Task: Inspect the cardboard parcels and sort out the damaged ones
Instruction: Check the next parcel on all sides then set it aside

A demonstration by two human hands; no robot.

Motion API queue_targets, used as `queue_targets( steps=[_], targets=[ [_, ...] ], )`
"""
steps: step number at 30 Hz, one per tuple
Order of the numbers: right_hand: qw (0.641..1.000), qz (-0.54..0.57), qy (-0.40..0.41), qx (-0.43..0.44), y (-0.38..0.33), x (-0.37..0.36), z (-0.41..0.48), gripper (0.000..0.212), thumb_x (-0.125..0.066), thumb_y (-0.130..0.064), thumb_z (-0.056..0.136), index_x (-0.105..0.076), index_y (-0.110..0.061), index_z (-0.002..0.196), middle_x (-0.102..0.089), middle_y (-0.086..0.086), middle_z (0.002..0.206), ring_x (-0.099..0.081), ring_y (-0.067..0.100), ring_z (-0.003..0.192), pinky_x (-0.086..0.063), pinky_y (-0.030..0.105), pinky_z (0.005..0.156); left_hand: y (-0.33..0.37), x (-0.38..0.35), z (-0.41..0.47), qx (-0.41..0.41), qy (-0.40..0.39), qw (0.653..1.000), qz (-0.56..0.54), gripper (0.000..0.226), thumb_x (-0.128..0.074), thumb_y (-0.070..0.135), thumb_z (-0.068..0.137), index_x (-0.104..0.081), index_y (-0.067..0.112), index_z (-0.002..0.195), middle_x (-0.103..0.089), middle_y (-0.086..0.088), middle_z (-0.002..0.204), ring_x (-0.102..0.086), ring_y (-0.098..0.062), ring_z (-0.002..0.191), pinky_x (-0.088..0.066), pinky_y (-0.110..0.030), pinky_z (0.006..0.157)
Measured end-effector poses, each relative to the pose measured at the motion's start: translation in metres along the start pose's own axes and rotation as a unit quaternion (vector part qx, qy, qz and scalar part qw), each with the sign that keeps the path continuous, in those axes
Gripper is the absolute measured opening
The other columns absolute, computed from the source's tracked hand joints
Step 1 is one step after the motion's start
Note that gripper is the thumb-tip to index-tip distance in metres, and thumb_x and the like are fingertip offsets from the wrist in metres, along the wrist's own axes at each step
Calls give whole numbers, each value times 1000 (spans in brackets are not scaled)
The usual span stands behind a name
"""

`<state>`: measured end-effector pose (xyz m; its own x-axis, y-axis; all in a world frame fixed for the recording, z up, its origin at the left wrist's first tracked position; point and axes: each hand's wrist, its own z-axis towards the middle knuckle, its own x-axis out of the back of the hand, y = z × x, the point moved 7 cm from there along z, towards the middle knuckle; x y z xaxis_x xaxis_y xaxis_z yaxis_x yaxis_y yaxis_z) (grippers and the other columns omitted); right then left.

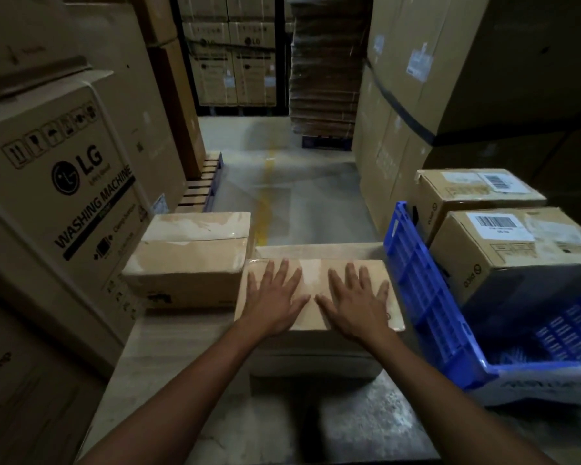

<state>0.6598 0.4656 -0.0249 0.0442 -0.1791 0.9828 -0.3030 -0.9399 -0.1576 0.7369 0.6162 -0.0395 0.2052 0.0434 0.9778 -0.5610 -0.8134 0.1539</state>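
Forearms reach forward to the left hand [274, 297] and right hand [356, 298], both laid flat with fingers spread on a taped cardboard parcel [311, 275] stacked on a lower box [316, 360]. With no grip, a hard press could, I judge, crease its lid or slide it off. Rightward, the blue crate [423, 297] shows only lattice floor; whether the labelled cartons [517, 260] stand inside it I cannot tell.

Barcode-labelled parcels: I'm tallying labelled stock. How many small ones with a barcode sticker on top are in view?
2. Both are on the right, beyond the wall of the blue crate: the nearer parcel, the farther parcel just behind it. Others may be hidden in the dim stacks.
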Motion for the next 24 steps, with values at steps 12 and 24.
queue_targets(
  steps=[12,24],
  targets=[
    [973,114,96,-179,45,4,-7,78,-44,-67,95,-24,-25,157,-10,17,166,-31,44,142,-34,61,111,-42,14,-14,226,139,929,-259,69,-47,52,98,-15,35,157,-19,-8,156,-34,-38,135,-45,-54,103],
    [883,302,289,-212,70,36,-32,74,-69,-55,86,-43,-30,150,-34,9,127,-42,24,109,-40,35,85,-42,34,-28,183,249,876,-371,35,-44,54,99,-44,30,124,-33,-5,124,-59,-23,90,-57,-31,55]
  ],
)
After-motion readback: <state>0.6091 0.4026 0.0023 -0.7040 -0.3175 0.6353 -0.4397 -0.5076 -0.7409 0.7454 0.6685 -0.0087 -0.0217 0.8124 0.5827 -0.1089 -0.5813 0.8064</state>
